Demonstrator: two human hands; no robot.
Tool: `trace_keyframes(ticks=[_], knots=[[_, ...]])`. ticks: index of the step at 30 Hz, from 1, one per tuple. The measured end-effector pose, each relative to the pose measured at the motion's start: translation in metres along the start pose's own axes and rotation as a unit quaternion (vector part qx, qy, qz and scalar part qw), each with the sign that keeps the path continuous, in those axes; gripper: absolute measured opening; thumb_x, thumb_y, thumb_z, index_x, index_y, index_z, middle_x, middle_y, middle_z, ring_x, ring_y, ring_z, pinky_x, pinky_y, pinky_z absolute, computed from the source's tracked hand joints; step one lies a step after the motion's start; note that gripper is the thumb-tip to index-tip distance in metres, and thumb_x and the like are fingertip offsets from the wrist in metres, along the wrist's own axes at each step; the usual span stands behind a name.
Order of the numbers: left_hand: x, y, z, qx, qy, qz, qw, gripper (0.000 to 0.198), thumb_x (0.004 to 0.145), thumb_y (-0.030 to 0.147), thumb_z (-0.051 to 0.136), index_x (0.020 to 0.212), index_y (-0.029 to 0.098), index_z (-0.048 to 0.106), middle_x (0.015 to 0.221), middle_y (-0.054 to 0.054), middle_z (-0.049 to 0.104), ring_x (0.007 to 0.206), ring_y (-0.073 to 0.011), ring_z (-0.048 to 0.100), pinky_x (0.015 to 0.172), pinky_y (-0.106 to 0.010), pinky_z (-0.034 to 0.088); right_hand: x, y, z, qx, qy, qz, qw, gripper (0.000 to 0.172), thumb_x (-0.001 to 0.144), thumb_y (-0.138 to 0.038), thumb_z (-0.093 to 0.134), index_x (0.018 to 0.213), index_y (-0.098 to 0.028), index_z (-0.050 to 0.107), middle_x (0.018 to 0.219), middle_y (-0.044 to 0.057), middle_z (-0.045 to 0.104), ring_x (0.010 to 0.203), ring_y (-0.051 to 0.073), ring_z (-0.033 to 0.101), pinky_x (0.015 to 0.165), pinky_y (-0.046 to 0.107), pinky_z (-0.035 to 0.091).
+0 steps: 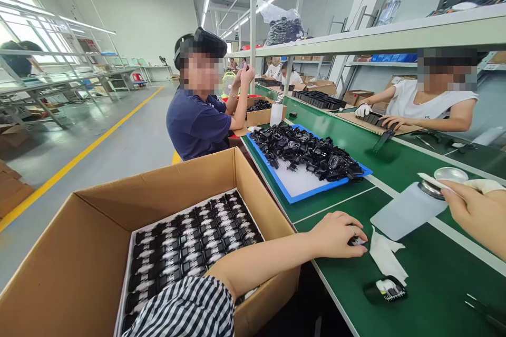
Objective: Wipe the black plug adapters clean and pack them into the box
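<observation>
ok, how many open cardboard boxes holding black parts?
2. One large cardboard box under the left arm, parts packed in rows; one smaller box farther up the bench by a co-worker. Others behind may be hidden.

A cardboard box [98, 231] stands left of the green table [435, 284], its rows of black units [190, 245] packed tight. Farther up the table, a blue tray [300, 189] carries a heap of black parts [308, 152]. A seated person in a navy shirt [195, 124] faces away. Across the table, a person in white [430, 100] works over a cardboard sheet [375, 122].
</observation>
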State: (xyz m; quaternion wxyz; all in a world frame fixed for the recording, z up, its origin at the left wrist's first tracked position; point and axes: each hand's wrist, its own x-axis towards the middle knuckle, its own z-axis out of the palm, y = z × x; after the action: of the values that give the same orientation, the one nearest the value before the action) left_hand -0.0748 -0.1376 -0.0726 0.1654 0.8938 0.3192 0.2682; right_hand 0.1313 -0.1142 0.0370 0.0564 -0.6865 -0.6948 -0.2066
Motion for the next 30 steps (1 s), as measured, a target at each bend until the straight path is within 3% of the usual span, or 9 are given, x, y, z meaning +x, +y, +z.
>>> trace_keyframes(ticks=[11, 16, 20, 23, 26, 30], knots=[[0.0, -0.001, 0.003, -0.001, 0.021, 0.008, 1.0, 0.019, 0.065, 0.031, 0.05, 0.079, 0.021, 0.057, 0.097, 0.0, 0.051, 0.092, -0.0132, 0.043, 0.085, -0.026, 0.033, 0.001, 0.006, 0.004, -0.046, 0.031, -0.024, 0.998, 0.041, 0.07, -0.029, 0.027, 0.09, -0.01, 0.057, 0.059, 0.015, 0.048, 0.058, 0.027, 0.046, 0.052, 0.032, 0.033], [0.0, -0.002, 0.005, 0.003, 0.037, 0.024, 0.999, 0.017, 0.065, 0.029, 0.049, 0.077, 0.019, 0.058, 0.094, -0.001, 0.052, 0.09, -0.0134, 0.044, 0.083, -0.026, 0.034, -0.004, 0.0, -0.002, -0.059, 0.005, 0.008, 0.998, 0.036, 0.072, -0.025, 0.032, 0.095, -0.012, 0.056, 0.073, 0.017, 0.053, 0.071, 0.027, 0.047, 0.06, 0.033, 0.035], [0.0, -0.001, 0.005, 0.014, 0.067, 0.044, 0.997, 0.016, 0.067, 0.027, 0.046, 0.075, 0.018, 0.057, 0.093, -0.003, 0.053, 0.089, -0.0144, 0.044, 0.082, -0.027, 0.035, -0.004, -0.006, -0.017, 0.037, -0.029, 0.023, 0.999, 0.035, 0.077, -0.023, 0.03, 0.1, -0.01, 0.054, 0.088, 0.016, 0.052, 0.084, 0.026, 0.043, 0.069, 0.032, 0.035], [0.0, 0.002, 0.005, 0.036, 0.09, 0.079, 0.992, 0.016, 0.069, 0.028, 0.044, 0.075, 0.019, 0.056, 0.095, -0.003, 0.052, 0.095, -0.0164, 0.042, 0.082, -0.03, 0.033, -0.001, -0.004, -0.023, 0.13, -0.052, 0.062, 0.988, 0.035, 0.079, -0.022, 0.028, 0.104, -0.014, 0.052, 0.089, 0.011, 0.053, 0.083, 0.024, 0.044, 0.065, 0.029, 0.036], [-0.002, 0.01, 0.004, 0.057, 0.084, 0.125, 0.987, 0.017, 0.071, 0.028, 0.042, 0.076, 0.019, 0.056, 0.095, -0.003, 0.052, 0.099, -0.0171, 0.039, 0.082, -0.031, 0.033, 0.0, -0.001, -0.023, 0.141, -0.063, 0.093, 0.984, 0.035, 0.079, -0.022, 0.027, 0.104, -0.016, 0.051, 0.085, 0.008, 0.054, 0.079, 0.022, 0.045, 0.059, 0.027, 0.036], [-0.001, 0.027, -0.002, 0.086, 0.039, 0.157, 0.983, 0.02, 0.071, 0.031, 0.042, 0.08, 0.019, 0.055, 0.099, -0.003, 0.051, 0.101, -0.0184, 0.038, 0.081, -0.034, 0.033, -0.003, -0.003, -0.017, 0.112, -0.037, 0.047, 0.992, 0.034, 0.078, -0.023, 0.029, 0.101, -0.016, 0.053, 0.081, 0.01, 0.052, 0.084, 0.025, 0.041, 0.064, 0.03, 0.036]])
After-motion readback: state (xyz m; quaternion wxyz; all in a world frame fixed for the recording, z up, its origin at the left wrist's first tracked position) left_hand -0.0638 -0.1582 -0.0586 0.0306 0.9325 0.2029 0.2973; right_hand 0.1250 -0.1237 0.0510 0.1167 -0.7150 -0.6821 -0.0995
